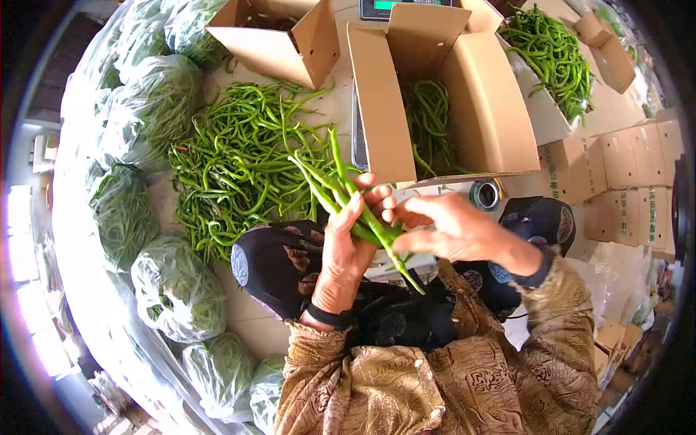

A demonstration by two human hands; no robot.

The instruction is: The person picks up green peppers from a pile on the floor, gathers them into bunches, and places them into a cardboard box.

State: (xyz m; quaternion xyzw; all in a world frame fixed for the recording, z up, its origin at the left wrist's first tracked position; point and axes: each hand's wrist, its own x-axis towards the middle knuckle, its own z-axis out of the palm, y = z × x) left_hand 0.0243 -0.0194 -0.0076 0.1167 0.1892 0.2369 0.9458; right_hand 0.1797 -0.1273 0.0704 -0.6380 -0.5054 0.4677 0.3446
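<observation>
A small bunch of long green chili peppers (pixel 338 190) lies across my left hand (pixel 346 243), whose fingers and thumb are closed around it. The peppers point in different directions, some up and left, one down past the palm. My right hand (pixel 453 228) is just beside them, thumb and fingers apart, with fingertips close to the bunch's lower end. A loose heap of green chili peppers (pixel 243 167) spreads to the left of my hands. Above my right hand stands an open cardboard box (pixel 489 94) with more green peppers (pixel 429 119) at its bottom.
Stuffed clear plastic bags (pixel 177 290) line the left side. Another open carton (pixel 264 47) stands at the top, near a scale display (pixel 402 6). A white box of peppers (pixel 536 90) is at upper right, above stacked cartons (pixel 627 156). A round dark-topped container (pixel 486 193) sits by the box.
</observation>
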